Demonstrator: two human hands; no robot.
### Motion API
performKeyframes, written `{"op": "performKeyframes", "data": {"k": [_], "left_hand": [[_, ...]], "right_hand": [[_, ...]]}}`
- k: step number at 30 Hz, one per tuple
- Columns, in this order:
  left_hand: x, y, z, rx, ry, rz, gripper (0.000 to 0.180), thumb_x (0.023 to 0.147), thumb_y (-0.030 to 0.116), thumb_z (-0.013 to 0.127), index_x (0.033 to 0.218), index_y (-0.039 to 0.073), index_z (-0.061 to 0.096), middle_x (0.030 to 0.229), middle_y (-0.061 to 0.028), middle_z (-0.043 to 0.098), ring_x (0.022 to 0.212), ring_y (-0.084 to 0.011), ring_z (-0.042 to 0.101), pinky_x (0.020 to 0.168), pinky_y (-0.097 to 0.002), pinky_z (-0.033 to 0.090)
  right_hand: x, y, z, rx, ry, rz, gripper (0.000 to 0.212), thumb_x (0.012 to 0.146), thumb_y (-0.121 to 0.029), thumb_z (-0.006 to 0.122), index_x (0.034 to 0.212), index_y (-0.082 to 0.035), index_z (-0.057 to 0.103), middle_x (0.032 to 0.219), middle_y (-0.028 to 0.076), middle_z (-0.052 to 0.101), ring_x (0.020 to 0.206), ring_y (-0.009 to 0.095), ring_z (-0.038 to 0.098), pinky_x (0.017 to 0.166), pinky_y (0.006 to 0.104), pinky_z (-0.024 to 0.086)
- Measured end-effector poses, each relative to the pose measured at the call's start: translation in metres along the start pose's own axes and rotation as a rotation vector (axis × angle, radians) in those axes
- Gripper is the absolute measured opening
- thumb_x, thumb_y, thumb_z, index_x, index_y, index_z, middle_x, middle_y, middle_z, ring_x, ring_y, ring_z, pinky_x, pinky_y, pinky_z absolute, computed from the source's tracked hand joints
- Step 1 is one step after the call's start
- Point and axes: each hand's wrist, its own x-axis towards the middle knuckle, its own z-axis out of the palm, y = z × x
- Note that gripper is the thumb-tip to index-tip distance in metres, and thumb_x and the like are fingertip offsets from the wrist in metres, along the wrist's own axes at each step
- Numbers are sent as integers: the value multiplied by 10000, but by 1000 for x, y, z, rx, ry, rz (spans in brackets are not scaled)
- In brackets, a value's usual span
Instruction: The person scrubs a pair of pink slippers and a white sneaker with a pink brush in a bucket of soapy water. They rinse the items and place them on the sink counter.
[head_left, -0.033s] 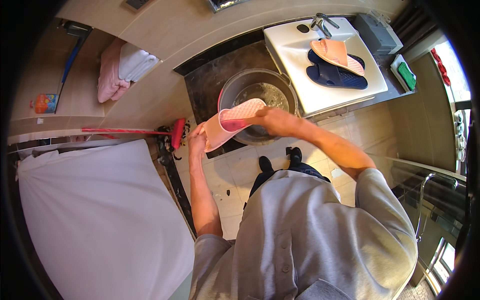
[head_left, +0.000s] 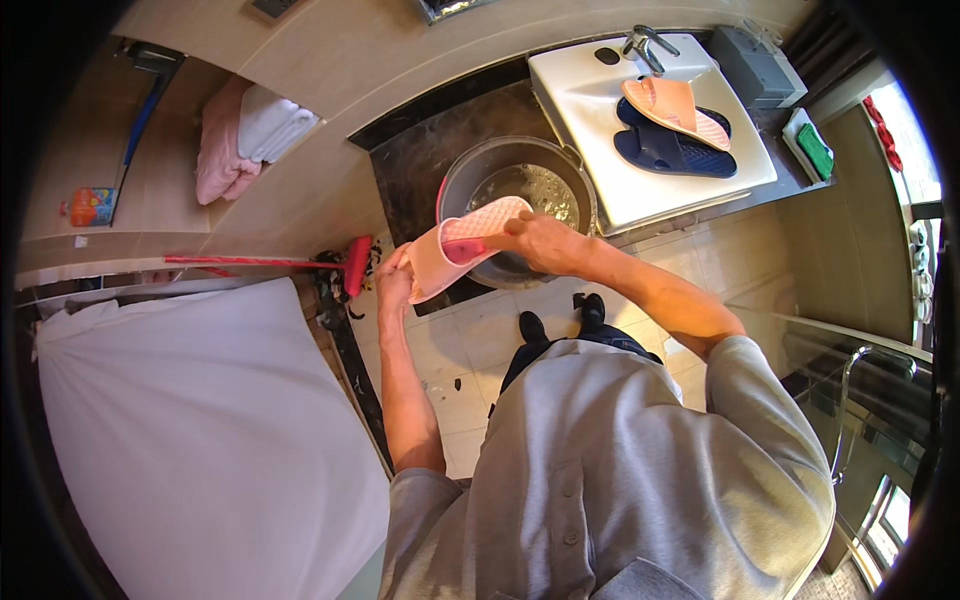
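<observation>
A pale pink slipper (head_left: 430, 268) with a textured sole is tilted over the near left rim of a grey bucket (head_left: 447, 185). My left hand (head_left: 394, 283) is closed on its toe end. My right hand (head_left: 541, 243) is at the heel end, fingers bent and reaching along the insole toward the strap. A pink-red patch or object shows inside by those fingers; what they hold, if anything, is hidden. Bubbly water (head_left: 550, 188) lies in the bucket.
On the white sink (head_left: 590, 95), below its tap (head_left: 648, 48), another pink slipper (head_left: 668, 103) rests on dark blue slippers (head_left: 680, 157). A grey box (head_left: 757, 70) stands at right. A red-handled broom (head_left: 355, 267), a white-covered surface (head_left: 200, 420) and folded towels (head_left: 240, 140) are left.
My right hand and forearm have shifted very slightly left, the fingers a little nearer the strap. The slipper and left hand look almost the same.
</observation>
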Motion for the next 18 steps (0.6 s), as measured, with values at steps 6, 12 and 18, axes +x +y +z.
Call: {"op": "performKeyframes", "data": {"k": [6,12,18], "left_hand": [[-9,1,2,-56,80,-34,394,859,-105,576,1224,-14,696,1096,-71,725,930,-139,684,815,-266,543],[-4,-21,7,-121,85,-26,370,873,-100,565,1203,-13,706,1070,-60,722,912,-128,676,792,-251,538],[-19,-24,22,-280,241,10,396,876,-124,506,1205,-18,700,1088,-83,709,921,-158,685,791,-279,556]], "right_hand": [[-24,29,-23,-144,44,156,607,778,-37,658,1370,-161,599,995,154,674,945,373,655,856,439,535],[-66,39,-31,-69,178,290,684,739,37,636,1405,-99,556,937,197,656,870,411,657,821,466,548],[-9,-53,22,16,149,291,496,813,-30,590,1305,-75,545,946,201,655,876,394,667,733,479,560]]}}
